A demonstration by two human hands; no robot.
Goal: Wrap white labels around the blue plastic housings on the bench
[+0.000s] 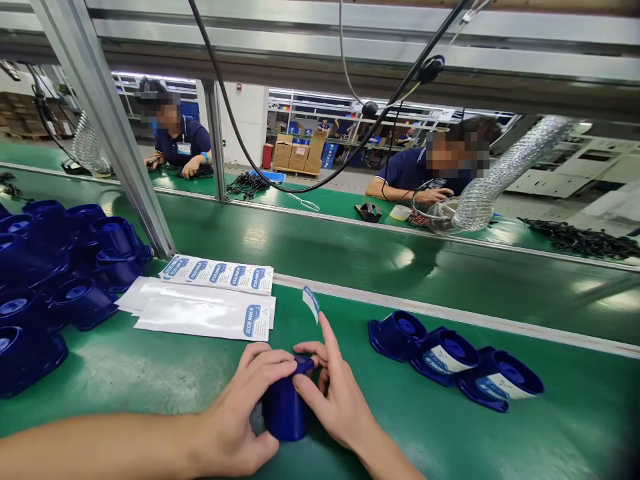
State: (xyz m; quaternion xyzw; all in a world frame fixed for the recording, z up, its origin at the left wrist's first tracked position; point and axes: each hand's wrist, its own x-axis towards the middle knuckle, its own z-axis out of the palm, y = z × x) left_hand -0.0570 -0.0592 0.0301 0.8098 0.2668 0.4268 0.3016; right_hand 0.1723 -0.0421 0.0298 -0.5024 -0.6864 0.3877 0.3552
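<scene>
A dark blue plastic part (286,410) stands on the green table in front of me. My left hand (245,407) is wrapped round its left side, fingers over the top and thumb low. My right hand (333,387) pinches its upper right edge between thumb and fingers. On the raised right index fingertip hangs a curved white and blue label (311,303). Sheets of such labels (220,275) and mostly bare backing sheets (195,313) lie behind my left hand. Right of my hands sit three blue parts (453,357); labels show on two of them.
Many blue parts (75,293) are heaped at the left. A metal post (110,127) rises behind them. Beyond the table's pale edge strip (450,317) runs a green belt (300,233). Two people sit across it, near black cables and a foil duct (510,173).
</scene>
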